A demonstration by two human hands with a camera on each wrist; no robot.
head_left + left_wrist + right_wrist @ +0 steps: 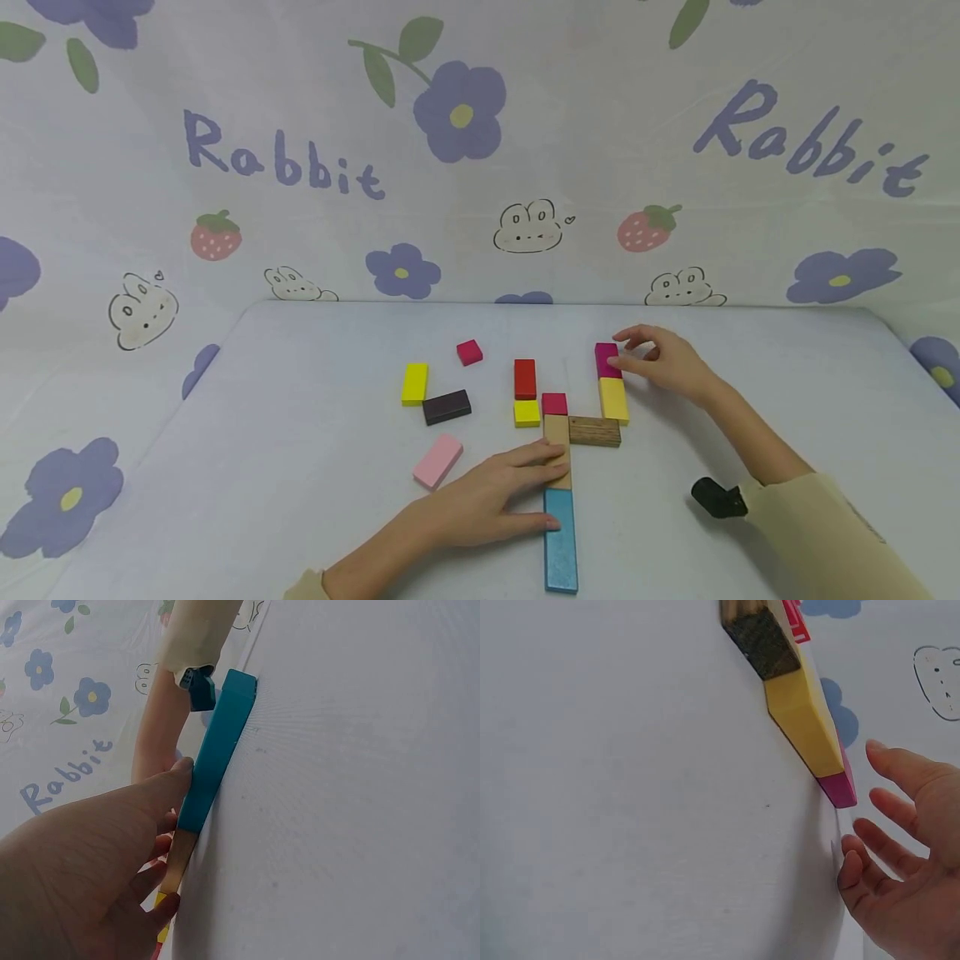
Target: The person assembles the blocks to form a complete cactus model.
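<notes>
My left hand [491, 492] lies across the upright row of blocks, its thumb on the edge of the long blue block [560, 550] and its fingertips on the tan block [557, 429]. In the left wrist view the thumb touches the side of the blue block [217, 754]. My right hand [667, 362] hovers beside the magenta block [606, 358], fingers apart. The right wrist view shows a gap between those fingers and the magenta block [838, 789]. A pale yellow block [613, 400] stands end to end with the magenta one, above the brown wooden block [594, 431].
Near the tan block's top lie a small crimson block [554, 404], a small yellow block [527, 413] and a red block [525, 379]. Further left are a yellow block [415, 384], a black block [447, 407], a pink block [438, 461] and another crimson block [469, 352].
</notes>
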